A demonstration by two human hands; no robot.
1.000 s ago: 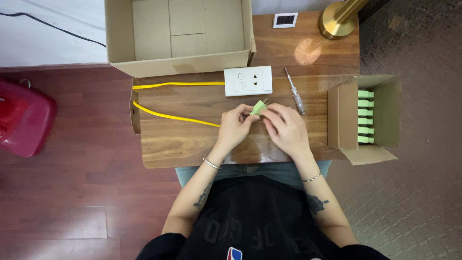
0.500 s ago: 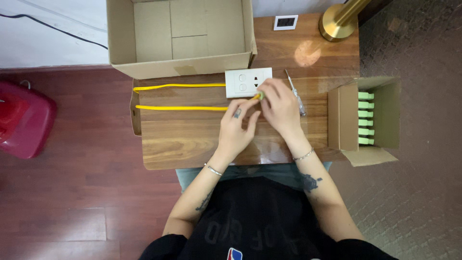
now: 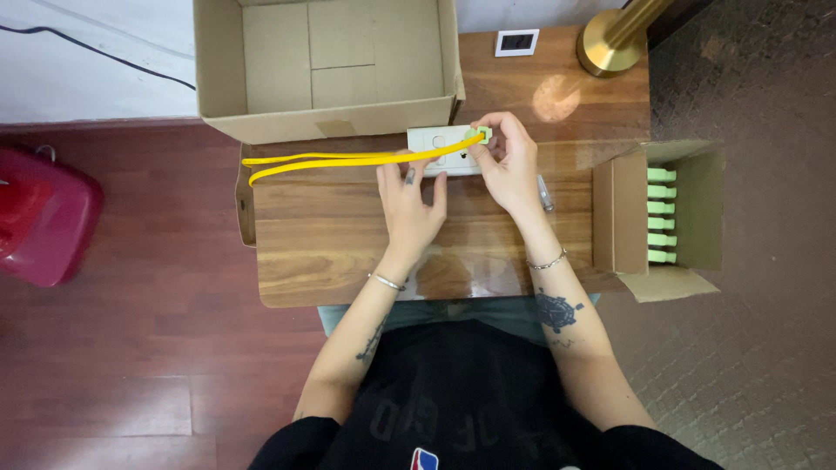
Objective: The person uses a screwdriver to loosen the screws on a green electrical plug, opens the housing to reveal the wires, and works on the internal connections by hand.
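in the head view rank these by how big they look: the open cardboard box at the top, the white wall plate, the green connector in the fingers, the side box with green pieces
1. open cardboard box
2. side box with green pieces
3. white wall plate, partly covered by the left hand and right hand
4. green connector, smallest, on the yellow cable

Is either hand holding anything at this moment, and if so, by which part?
The right hand pinches the green connector at the end of the yellow cable, over the white wall plate. The left hand rests its fingertips on that plate and cable; no clear grip there.
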